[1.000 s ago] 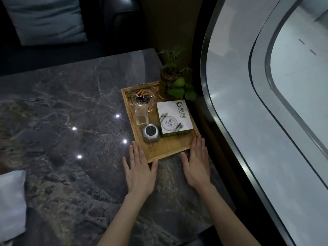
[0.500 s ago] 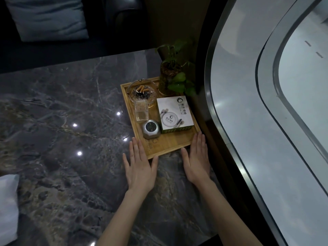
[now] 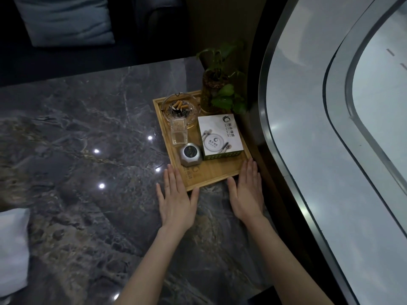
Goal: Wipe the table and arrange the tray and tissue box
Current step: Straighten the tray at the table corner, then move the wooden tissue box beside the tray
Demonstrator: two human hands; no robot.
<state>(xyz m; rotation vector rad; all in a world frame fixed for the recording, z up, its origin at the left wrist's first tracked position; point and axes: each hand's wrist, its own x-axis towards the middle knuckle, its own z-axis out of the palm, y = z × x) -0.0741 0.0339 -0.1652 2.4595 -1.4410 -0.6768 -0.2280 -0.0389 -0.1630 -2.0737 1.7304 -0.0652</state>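
Note:
A wooden tray sits at the far right of the dark marble table. On it stand a white tissue box, a glass ashtray with cigarette butts, a clear small box and a silver faceted device. My left hand lies flat, fingers against the tray's near left corner. My right hand lies flat against the near right corner. Neither hand holds anything.
A potted green plant stands at the tray's far right corner. A white cloth lies at the table's left edge. A curved glass railing runs close along the table's right side. A cushion rests on the seat beyond.
Both hands and the tray have slid slightly away from me toward the plant; the white cloth has drifted further toward the left frame edge.

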